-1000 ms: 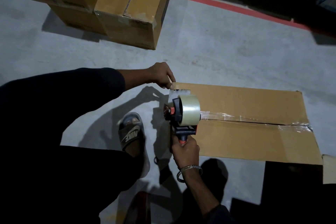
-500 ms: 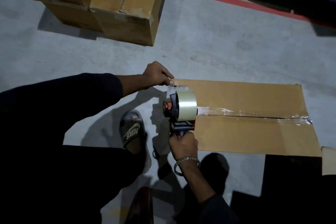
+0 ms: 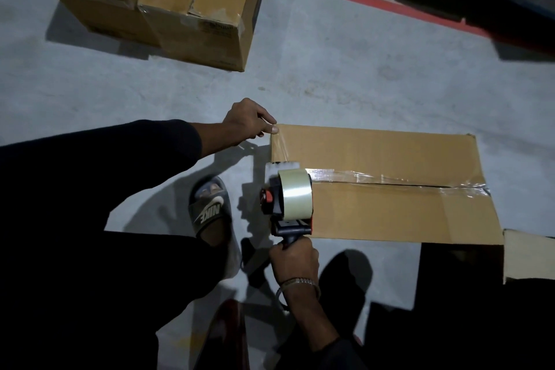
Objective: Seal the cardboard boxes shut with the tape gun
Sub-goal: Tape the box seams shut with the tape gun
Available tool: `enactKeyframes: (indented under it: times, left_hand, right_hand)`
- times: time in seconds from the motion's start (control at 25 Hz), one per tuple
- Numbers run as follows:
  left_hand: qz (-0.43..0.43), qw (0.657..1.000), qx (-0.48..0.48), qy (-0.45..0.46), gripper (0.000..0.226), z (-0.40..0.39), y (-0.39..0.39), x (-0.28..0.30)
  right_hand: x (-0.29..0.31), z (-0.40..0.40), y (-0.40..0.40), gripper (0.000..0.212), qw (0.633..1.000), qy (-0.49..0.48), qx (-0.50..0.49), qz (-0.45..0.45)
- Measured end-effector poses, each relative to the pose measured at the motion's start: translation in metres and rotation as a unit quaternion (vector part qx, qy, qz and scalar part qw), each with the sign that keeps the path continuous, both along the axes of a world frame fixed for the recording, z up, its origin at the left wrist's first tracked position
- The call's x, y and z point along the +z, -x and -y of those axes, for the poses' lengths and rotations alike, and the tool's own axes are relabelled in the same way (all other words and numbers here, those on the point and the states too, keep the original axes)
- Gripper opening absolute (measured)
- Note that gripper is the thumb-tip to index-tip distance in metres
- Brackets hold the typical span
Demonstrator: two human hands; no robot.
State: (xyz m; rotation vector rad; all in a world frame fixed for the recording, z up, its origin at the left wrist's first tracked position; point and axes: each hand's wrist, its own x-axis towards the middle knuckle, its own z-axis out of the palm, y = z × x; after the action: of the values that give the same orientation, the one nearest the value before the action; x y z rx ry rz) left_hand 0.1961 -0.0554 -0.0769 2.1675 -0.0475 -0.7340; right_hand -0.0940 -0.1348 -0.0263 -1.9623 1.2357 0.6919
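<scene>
The flat brown cardboard box [image 3: 387,186] lies on the grey concrete floor [image 3: 360,75], with clear tape [image 3: 399,181] running along its centre seam. At the box's near-left edge sits the black-and-red tape gun with its clear roll [image 3: 292,198]; the right hand [image 3: 294,261] has its fingers clenched around the handle. The left hand [image 3: 250,123] pinches the box's far-left corner. Stacked brown cartons [image 3: 192,6] stand well apart, beyond a grey Nike slide sandal [image 3: 210,206].
</scene>
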Motion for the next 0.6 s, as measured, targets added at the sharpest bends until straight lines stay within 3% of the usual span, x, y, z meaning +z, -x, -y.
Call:
enactKeyframes:
  times: [0.16,0.4,0.6]
  left_hand:
    - [-0.068,0.992,0.096,-0.055,0.024,0.015,-0.001,0.003]
    - [-0.042,0.981,0.132,-0.132,0.025,0.032,0.006,0.003]
    - [-0.036,0.981,0.140,-0.127,0.018,0.036,0.010,0.007]
  right_hand:
    - [0.002,-0.008,0.002,0.025,0.999,0.025,0.024,0.013]
    - [0.009,-0.014,0.019,0.024,0.999,0.020,0.033,0.010]
    - [0.015,-0.020,0.038,0.024,0.998,0.020,0.053,0.003]
